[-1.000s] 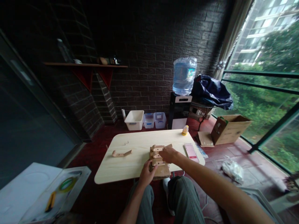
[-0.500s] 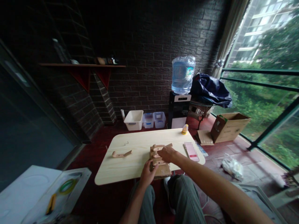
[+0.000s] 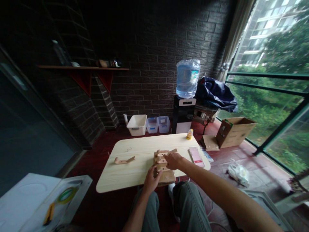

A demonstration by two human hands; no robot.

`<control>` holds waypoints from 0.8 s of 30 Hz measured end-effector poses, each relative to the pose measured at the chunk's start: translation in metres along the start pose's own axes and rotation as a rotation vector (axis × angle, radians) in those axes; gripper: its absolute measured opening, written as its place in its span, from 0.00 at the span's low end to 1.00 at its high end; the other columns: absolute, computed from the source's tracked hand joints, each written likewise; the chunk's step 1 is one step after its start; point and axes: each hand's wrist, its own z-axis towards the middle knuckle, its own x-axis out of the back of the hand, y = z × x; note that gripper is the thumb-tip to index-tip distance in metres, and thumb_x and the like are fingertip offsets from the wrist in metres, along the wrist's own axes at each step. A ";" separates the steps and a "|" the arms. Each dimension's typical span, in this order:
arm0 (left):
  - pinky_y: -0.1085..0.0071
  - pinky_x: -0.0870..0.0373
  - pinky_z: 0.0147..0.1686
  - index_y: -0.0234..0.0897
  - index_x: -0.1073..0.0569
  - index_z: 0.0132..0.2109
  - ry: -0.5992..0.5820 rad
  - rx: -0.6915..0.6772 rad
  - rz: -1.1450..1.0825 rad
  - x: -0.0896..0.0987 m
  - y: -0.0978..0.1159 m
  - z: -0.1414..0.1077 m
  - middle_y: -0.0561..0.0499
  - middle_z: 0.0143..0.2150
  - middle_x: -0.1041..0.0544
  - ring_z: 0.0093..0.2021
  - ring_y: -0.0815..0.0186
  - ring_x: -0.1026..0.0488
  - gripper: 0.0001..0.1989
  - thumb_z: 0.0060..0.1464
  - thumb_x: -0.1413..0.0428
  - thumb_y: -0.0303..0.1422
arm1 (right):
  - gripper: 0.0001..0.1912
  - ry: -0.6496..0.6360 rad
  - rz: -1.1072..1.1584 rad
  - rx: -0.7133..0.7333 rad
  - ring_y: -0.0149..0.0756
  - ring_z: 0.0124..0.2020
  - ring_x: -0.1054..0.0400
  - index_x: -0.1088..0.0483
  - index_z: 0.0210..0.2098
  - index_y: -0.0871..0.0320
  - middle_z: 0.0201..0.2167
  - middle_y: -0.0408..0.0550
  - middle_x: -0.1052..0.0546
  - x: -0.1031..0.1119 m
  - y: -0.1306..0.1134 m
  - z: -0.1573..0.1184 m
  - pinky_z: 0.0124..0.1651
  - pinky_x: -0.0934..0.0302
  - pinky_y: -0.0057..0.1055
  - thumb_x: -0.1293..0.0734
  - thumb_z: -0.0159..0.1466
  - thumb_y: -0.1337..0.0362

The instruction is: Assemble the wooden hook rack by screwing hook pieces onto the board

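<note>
Several pale wooden hooks, each with a rounded knob at the left end and dark holes, lie side by side on a small brown cardboard box at the table's near edge. My left hand grips the left end of the nearest wooden hook, thumb in front and fingers at its side. Curled over the right part of the middle wooden hook is my right hand, its fingertips pressed together; anything between them is too small to make out. Another wooden hook rests apart on the left, near small screw-like pieces.
The pale table carries a pink-screened phone and a small yellow-based bottle on the right. Behind stand plastic bins and a water dispenser. An open white case is at lower left, a cardboard carton at right.
The whole view has shifted slightly as the head moved. Both hands stay at the same wooden hooks, with no clear change in grip.
</note>
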 end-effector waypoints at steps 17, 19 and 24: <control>0.50 0.27 0.60 0.41 0.24 0.52 0.007 -0.001 0.024 0.002 0.007 -0.001 0.40 0.57 0.21 0.59 0.49 0.24 0.25 0.54 0.39 0.52 | 0.15 0.020 -0.063 0.072 0.56 0.49 0.21 0.25 0.51 0.69 0.48 0.71 0.19 -0.010 0.001 0.010 0.45 0.24 0.46 0.33 0.67 0.66; 0.50 0.26 0.59 0.41 0.24 0.52 0.011 0.001 0.020 0.002 0.010 -0.001 0.40 0.56 0.20 0.58 0.49 0.23 0.25 0.54 0.39 0.52 | 0.19 0.011 -0.036 0.045 0.55 0.48 0.21 0.27 0.55 0.70 0.49 0.71 0.20 -0.009 0.002 0.006 0.44 0.24 0.47 0.34 0.67 0.68; 0.50 0.27 0.59 0.40 0.24 0.51 -0.006 0.014 -0.003 0.002 0.014 -0.003 0.39 0.56 0.21 0.59 0.49 0.24 0.24 0.55 0.40 0.52 | 0.16 0.015 -0.004 0.063 0.51 0.51 0.21 0.27 0.53 0.64 0.49 0.65 0.19 0.002 0.005 -0.002 0.45 0.25 0.43 0.34 0.66 0.71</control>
